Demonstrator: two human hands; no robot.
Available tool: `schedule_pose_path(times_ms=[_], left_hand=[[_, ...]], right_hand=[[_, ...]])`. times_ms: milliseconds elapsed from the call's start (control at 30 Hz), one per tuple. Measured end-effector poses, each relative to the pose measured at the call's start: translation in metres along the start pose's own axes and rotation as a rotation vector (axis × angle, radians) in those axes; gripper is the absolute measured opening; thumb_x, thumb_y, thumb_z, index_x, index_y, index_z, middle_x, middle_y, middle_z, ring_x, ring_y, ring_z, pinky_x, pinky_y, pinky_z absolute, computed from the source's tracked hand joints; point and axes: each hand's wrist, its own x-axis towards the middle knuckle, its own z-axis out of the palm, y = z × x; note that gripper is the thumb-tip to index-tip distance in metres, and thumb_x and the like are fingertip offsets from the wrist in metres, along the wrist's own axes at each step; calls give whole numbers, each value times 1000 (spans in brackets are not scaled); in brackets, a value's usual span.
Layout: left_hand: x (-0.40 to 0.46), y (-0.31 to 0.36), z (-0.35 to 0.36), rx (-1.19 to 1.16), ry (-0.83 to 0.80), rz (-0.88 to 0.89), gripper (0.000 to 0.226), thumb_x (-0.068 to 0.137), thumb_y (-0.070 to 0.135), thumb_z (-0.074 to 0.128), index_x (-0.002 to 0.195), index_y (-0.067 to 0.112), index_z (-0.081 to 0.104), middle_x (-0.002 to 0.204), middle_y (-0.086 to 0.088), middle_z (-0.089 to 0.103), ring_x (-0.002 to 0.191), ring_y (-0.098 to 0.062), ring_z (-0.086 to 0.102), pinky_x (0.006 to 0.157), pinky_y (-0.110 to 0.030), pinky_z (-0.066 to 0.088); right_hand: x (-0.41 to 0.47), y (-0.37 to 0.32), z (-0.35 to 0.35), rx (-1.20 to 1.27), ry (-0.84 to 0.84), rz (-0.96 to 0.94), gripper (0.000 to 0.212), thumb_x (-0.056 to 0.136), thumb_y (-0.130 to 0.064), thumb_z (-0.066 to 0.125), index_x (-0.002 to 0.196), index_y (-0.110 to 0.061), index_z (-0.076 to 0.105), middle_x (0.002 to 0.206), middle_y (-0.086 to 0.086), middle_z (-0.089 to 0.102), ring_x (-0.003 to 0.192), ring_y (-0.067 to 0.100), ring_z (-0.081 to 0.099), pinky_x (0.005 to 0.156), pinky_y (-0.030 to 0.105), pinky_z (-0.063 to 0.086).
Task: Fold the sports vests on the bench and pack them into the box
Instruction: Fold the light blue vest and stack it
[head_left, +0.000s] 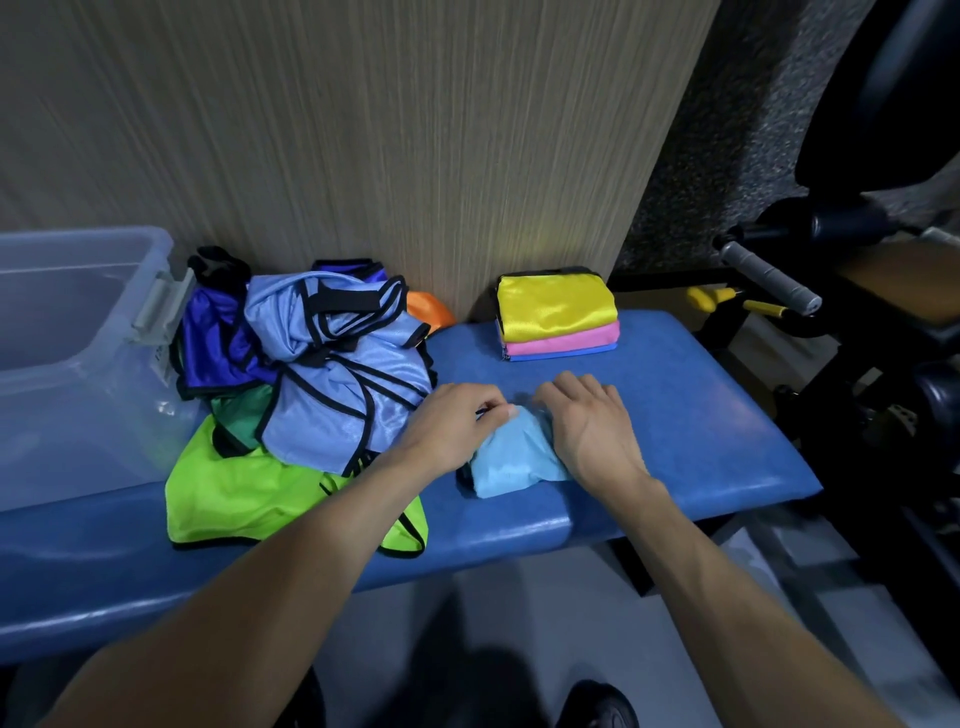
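Note:
A small folded light blue vest (511, 460) lies on the blue bench (691, 415) in front of me. My left hand (457, 423) pinches its far left edge with curled fingers. My right hand (592, 421) presses flat on its right side, fingers straight. A loose pile of unfolded vests (322, 364) in pale blue, purple, green and lime lies to the left. A folded stack with a yellow vest on top, pink and blue beneath (558, 317), sits at the back of the bench. The clear plastic box (78, 332) stands at the far left.
A wood-grain wall panel (389, 130) rises behind the bench. Black gym equipment with a grey taped handle (769, 275) and yellow grips stands to the right. An orange vest (428, 309) peeks out behind the pile. My shoe shows on the floor below.

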Motion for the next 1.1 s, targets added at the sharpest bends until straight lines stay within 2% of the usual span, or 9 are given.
schedule_pose_path(times_ms=[100,200,333,400,500,700,833,967,1100], left_hand=[[-3,-2,-5,2,-35,70,24,101,41,59,119,30,67,106,9,63,101,-12,61,90,-44,52],[-14,10,-20,79,-81,178,49,100,50,55,147,38,46,139,11,48,125,-15,46,108,-39,41],[-38,30,-19,340,-374,152,104,78,81,58,160,45,4,166,12,9,148,-14,16,122,-42,23],[-46,26,-14,432,-396,184,104,83,76,58,160,42,-4,168,10,3,149,-14,11,122,-40,20],[-46,12,-17,434,-316,255,84,97,54,52,162,38,1,168,8,11,149,-18,21,120,-34,26],[-45,-9,-16,381,-244,282,82,95,26,62,161,38,15,163,8,28,144,-15,33,114,-35,37],[-39,-20,-14,287,-234,295,80,95,20,65,160,39,23,156,12,36,136,-13,40,109,-35,41],[-35,-21,-9,247,-200,308,77,92,9,63,156,38,32,146,11,45,126,-15,46,104,-36,43],[-27,-18,-13,63,-188,194,81,82,-7,50,144,45,43,133,13,55,117,-14,48,98,-40,44]], right_hand=[[-6,8,-2,108,-73,-6,49,87,-28,26,104,-17,71,87,3,59,78,30,55,66,37,42],[-9,11,-2,159,-159,44,54,87,-28,23,113,-18,69,102,4,64,89,31,56,75,44,49],[-7,11,-6,185,-196,89,49,90,-23,28,119,-18,67,109,6,63,98,31,55,84,43,47],[-7,11,-7,175,-199,95,40,95,-15,36,121,-21,67,105,6,59,98,30,53,79,42,47],[-5,12,-6,206,-193,103,39,94,-3,43,123,-17,67,104,10,59,98,33,52,79,42,45],[-9,14,-5,313,-125,95,40,91,-2,47,124,-16,65,114,7,56,103,32,53,85,45,49],[-22,29,-12,331,-153,-64,41,103,-41,36,136,-26,56,129,-3,52,112,24,53,97,45,46],[-33,44,-22,285,-403,-138,89,84,-82,46,158,-37,25,154,-8,33,139,11,34,118,34,29],[-30,44,-19,306,-338,-140,88,82,-65,64,157,-36,28,149,-9,38,133,12,39,113,36,36]])
